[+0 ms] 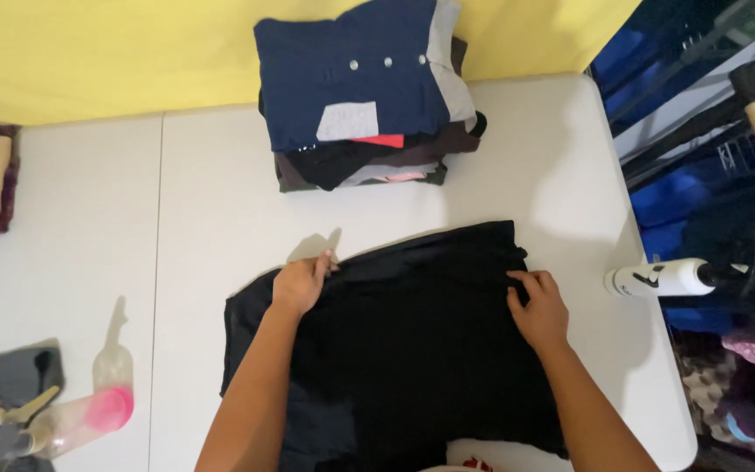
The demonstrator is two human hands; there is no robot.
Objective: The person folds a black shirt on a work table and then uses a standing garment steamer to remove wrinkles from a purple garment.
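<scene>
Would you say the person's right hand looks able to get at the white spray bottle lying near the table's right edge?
Probably yes: the right hand rests on the black garment, and only bare white table lies between it and the white bottle.

Lighting is bright and fairly even over the white counter (pixel 517 157), which reads slightly bluish. Light comes from above and somewhat near-side: the left hand (pixel 301 283) casts a soft grey shadow up and away onto the counter, and the spray bottle (pixel 72 418) throws a similar one. The black garment (pixel 412 341) is underexposed — folds barely register. The right margin is dim and murky. The bottle at lower left is soft, out of focus — mild wide-angle bending at the edges.
</scene>
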